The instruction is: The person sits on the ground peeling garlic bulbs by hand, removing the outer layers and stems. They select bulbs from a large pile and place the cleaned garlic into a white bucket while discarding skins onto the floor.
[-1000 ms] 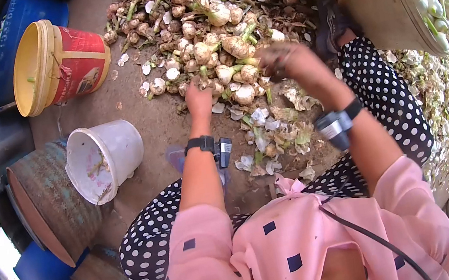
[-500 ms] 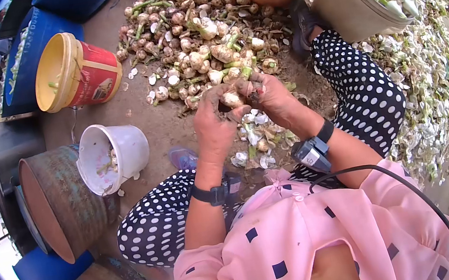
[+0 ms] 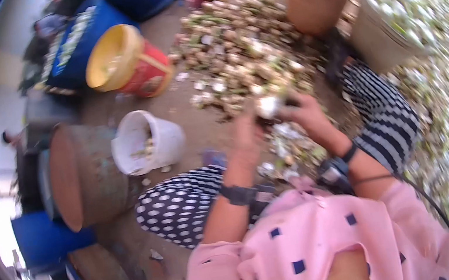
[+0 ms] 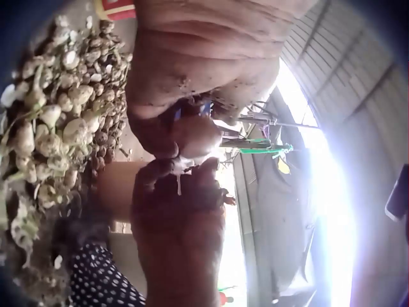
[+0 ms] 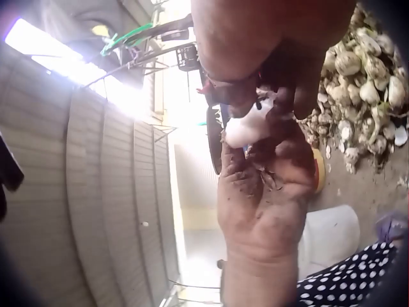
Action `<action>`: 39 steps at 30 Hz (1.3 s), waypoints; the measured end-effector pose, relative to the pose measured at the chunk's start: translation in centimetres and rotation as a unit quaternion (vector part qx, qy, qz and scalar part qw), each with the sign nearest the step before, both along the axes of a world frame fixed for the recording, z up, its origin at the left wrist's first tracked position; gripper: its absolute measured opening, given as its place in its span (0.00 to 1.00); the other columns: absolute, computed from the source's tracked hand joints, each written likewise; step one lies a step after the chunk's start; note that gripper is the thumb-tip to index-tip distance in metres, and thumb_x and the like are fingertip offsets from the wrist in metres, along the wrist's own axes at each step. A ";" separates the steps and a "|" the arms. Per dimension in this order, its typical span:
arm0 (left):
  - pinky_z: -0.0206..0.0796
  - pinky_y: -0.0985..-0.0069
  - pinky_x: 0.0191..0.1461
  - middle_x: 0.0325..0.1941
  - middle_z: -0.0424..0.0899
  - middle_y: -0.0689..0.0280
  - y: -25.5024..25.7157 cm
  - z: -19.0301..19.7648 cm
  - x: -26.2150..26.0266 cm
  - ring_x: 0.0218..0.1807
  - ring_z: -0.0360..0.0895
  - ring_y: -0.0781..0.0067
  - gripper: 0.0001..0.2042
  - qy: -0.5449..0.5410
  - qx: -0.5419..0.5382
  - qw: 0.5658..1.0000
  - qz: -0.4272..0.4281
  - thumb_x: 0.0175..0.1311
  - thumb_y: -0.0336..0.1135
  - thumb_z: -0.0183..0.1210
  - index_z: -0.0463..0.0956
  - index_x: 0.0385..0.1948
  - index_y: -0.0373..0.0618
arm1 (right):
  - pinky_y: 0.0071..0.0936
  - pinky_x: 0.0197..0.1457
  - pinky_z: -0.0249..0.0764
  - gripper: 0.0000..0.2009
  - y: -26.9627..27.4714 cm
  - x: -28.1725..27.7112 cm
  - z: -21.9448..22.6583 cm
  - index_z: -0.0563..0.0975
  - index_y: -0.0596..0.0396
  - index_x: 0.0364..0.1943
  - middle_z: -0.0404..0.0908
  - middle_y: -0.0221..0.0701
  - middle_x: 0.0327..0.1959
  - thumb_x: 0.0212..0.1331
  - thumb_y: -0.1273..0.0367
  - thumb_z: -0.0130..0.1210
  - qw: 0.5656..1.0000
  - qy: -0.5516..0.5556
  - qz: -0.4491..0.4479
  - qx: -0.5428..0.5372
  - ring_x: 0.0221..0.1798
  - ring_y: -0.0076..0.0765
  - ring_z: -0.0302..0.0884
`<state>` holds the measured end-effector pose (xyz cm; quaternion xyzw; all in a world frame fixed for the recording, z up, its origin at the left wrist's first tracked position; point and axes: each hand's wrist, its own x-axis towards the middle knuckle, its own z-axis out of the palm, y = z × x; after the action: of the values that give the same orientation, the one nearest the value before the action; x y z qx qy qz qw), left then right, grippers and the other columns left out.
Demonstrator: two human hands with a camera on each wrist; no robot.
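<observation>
- And it's a pale bulb, held right between two soiled hands!
- Left hand clamped round it, right hand pinching its other side.
- Just below the grip, loose peelings on the ground.
- Beyond it, a big heap of stemmed bulbs.
- Off left, a white bucket; farther, a yellow bucket, its red label too blurred to read!

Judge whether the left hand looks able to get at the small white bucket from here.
Probably yes: the white bucket is on the left hand's side, with only floor showing between them. That hand grips a pale bulb, though, so its fingers would likely need freeing first.
</observation>
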<state>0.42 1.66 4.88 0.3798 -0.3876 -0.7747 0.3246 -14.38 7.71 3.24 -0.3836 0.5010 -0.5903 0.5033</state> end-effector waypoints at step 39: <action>0.73 0.84 0.32 0.41 0.79 0.60 -1.6 -3.6 2.1 0.34 0.79 0.72 0.12 0.180 0.105 0.971 0.119 0.59 0.34 0.58 0.74 0.43 0.42 | 0.34 0.40 0.73 0.16 2.6 -4.4 -0.3 0.72 0.59 0.41 0.76 0.35 0.35 0.47 0.73 0.62 0.844 -0.530 0.036 -0.074 0.37 0.40 0.75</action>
<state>2.50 0.02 1.31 0.3097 -0.1911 -0.8227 0.4368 -18.77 10.29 2.93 -0.0666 0.0989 -0.7206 0.6830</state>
